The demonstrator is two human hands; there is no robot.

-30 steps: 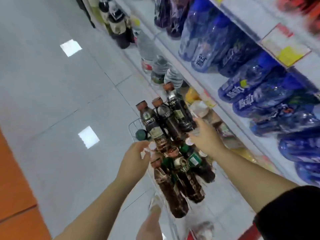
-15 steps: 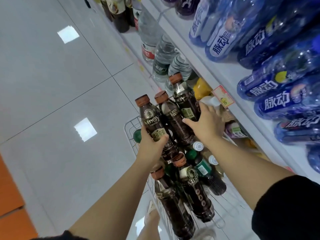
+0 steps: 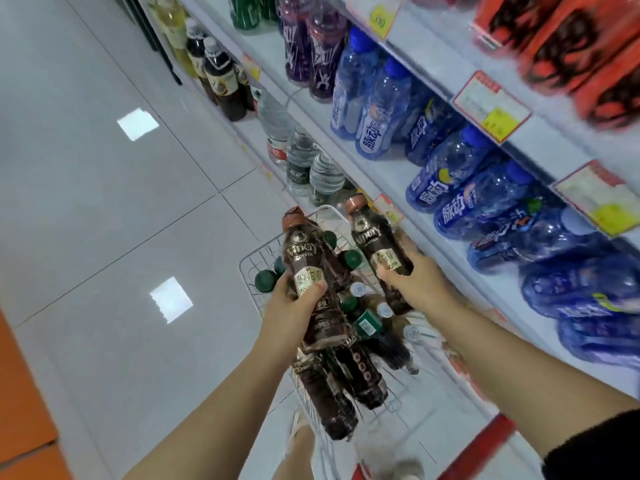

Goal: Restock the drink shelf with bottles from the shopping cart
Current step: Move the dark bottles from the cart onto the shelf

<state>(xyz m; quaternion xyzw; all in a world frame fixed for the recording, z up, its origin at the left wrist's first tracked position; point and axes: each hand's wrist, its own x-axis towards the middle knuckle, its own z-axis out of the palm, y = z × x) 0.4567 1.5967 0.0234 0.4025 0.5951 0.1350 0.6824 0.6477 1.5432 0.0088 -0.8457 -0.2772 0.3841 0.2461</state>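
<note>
My left hand (image 3: 294, 310) grips a dark coffee bottle (image 3: 304, 252) with a brown cap, held upright above the wire shopping cart (image 3: 249, 261). My right hand (image 3: 415, 282) holds a second coffee bottle (image 3: 372, 237) of the same kind, a little to the right and closer to the drink shelf (image 3: 398, 178). Below both hands the cart holds more dark coffee bottles (image 3: 349, 379) and green-capped bottles (image 3: 266, 281), lying and leaning together.
The shelf on the right carries blue drink bottles (image 3: 436, 181), purple bottles (image 3: 318, 53) and orange packs (image 3: 568, 50), with price tags (image 3: 491, 105) on the edges. Clear water bottles (image 3: 301, 157) stand on the lowest level. Grey tiled floor (image 3: 104, 209) lies left.
Both hands have lifted one coffee bottle each up out of the cart's cluster. The view has tilted up, showing more of the shelf.
</note>
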